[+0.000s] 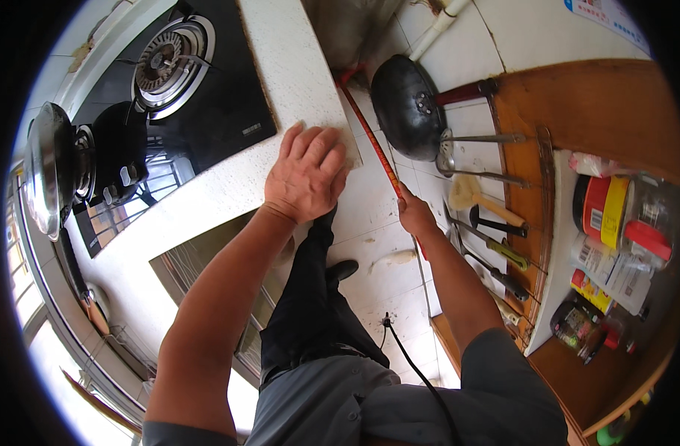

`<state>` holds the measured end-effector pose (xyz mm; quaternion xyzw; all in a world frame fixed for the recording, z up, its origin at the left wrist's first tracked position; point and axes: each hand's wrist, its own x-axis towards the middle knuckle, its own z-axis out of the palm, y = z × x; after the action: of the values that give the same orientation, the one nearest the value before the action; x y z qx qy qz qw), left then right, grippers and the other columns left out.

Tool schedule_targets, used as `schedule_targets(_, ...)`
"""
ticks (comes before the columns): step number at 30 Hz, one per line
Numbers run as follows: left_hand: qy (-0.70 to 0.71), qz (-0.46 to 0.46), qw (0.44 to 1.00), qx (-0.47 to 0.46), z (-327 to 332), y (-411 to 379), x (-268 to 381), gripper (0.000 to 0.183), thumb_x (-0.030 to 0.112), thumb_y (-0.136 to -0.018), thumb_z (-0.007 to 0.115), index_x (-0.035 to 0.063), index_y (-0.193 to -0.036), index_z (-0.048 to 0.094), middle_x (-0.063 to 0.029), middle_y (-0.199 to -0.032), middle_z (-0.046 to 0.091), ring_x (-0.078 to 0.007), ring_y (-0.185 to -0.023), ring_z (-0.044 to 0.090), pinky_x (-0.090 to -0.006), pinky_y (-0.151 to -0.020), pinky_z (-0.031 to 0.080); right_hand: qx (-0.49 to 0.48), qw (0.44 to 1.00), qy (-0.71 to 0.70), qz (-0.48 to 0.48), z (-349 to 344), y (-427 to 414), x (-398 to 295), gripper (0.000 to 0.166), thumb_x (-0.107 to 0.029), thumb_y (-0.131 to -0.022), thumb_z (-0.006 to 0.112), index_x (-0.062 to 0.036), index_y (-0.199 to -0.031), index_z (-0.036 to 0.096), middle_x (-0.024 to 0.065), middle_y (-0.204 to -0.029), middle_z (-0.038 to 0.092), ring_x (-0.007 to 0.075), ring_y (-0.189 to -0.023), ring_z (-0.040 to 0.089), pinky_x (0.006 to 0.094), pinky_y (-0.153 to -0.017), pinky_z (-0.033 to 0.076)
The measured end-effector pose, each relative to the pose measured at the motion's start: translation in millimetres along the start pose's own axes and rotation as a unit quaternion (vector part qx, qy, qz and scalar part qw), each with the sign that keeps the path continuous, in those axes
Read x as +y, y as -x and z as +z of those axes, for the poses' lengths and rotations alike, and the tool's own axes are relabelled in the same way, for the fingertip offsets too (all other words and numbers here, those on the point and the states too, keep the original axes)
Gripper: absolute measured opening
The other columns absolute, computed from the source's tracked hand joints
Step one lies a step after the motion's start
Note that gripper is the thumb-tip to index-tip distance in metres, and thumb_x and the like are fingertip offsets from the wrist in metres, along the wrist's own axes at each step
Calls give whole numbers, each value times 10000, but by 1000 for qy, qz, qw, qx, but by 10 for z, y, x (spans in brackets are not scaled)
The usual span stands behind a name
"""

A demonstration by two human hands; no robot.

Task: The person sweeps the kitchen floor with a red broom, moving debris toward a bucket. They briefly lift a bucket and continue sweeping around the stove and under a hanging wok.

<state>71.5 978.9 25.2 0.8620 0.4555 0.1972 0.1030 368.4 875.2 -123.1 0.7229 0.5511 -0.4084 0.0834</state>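
Observation:
My left hand (308, 173) rests with its fingers together on the edge of the speckled white countertop (234, 184), close to its corner. It holds nothing that I can see. Beyond its fingertips lies the black glass gas stove (223, 106). In my right hand (417, 214) is a long thin red handle (373, 142) with yellow markings. The handle slants away past the counter's side, down to a red piece (351, 72) near the wall. What this piece is, and whether anything is fixed below it, I cannot tell.
A wok (408, 108) hangs on the tiled wall at the right, beside ladles, a brush (465, 192) and other utensils. Shelves there hold jars (602, 212) and packets. A lidded pan (47, 170) stands at the stove's left. My legs are over the tiled floor (373, 251).

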Motion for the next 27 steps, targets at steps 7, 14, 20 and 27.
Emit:
schedule_targets(7, 10, 0, 1000, 2, -17, -49, 3, 368, 239, -870, 700, 88, -1196, 621, -100, -1337, 569, -305, -1285, 519, -529, -1176, 344, -31, 995, -90, 22, 263, -200, -77, 525, -288, -1045, 480, -138, -1547, 462, 285, -1170, 693, 452, -1085, 664, 465, -947, 539)
schedule_targets(14, 15, -11, 1000, 12, -24, -30, -6, 339, 226, -886, 691, 80, -1185, 623, -103, -1333, 574, -306, -1277, 523, -530, -1173, 346, 13, 999, -25, -42, 283, 864, 289, 545, -297, -1044, 514, -133, -1558, 438, 286, -975, 710, 456, -916, 694, 534, -816, 551)
schedule_targets(20, 24, -9, 1000, 9, -41, -9, 9, 343, 222, -877, 704, 82, -1181, 625, -105, -1337, 573, -309, -1274, 523, -530, -1172, 350, -18, 999, 40, 26, 271, 535, 165, 578, -343, -1043, 501, -254, -1595, 357, 288, -993, 718, 480, -943, 690, 573, -859, 549)
schedule_targets(27, 13, -3, 1000, 8, -11, -43, 1, 359, 214, -859, 719, 84, -1181, 626, -97, -1344, 566, -309, -1280, 513, -528, -1177, 346, -19, 999, -33, 19, 121, -227, -235, 561, -293, -1050, 455, -164, -1590, 375, 273, -1229, 680, 453, -1129, 651, 513, -985, 519)
